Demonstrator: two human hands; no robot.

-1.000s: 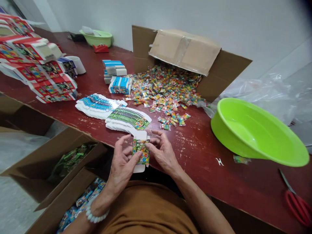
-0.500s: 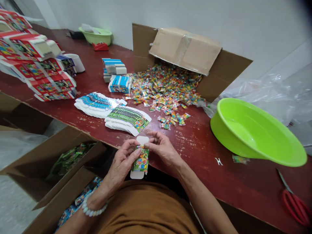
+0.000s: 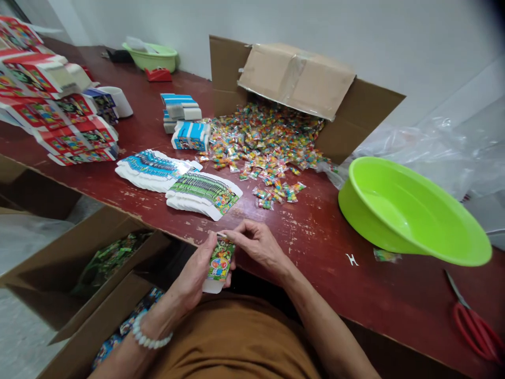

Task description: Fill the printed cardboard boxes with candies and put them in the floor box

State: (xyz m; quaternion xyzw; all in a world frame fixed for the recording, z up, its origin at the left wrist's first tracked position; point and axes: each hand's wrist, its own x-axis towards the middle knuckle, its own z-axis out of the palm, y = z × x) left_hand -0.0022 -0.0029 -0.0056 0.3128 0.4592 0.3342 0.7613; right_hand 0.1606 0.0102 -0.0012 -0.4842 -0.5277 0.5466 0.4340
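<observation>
My left hand (image 3: 192, 276) is wrapped around a small green printed candy box (image 3: 221, 261), close to my body at the table's front edge. The box's white bottom flap hangs open at the lower end. At its top end, the thumb and fingers of my right hand (image 3: 258, 243) pinch the top flap, which is folded over. Just beyond lie a fanned row of flat green cartons (image 3: 205, 190) and a fanned row of flat blue cartons (image 3: 152, 167). Small wrapped candies (image 3: 272, 137) spill out of a tipped cardboard box (image 3: 298, 79) behind them.
Red cartons (image 3: 74, 134) are stacked at the left, blue cartons (image 3: 191, 135) near the candies. A green basin (image 3: 410, 216) and red-handled scissors (image 3: 471, 321) are at the right. Below the table's left edge stands an open cardboard box (image 3: 51, 295) with green packs inside.
The box's top flap, upright before, is now folded over. My left hand has shifted its grip around the box, which is tilted more, and my right fingers have moved onto its top end.
</observation>
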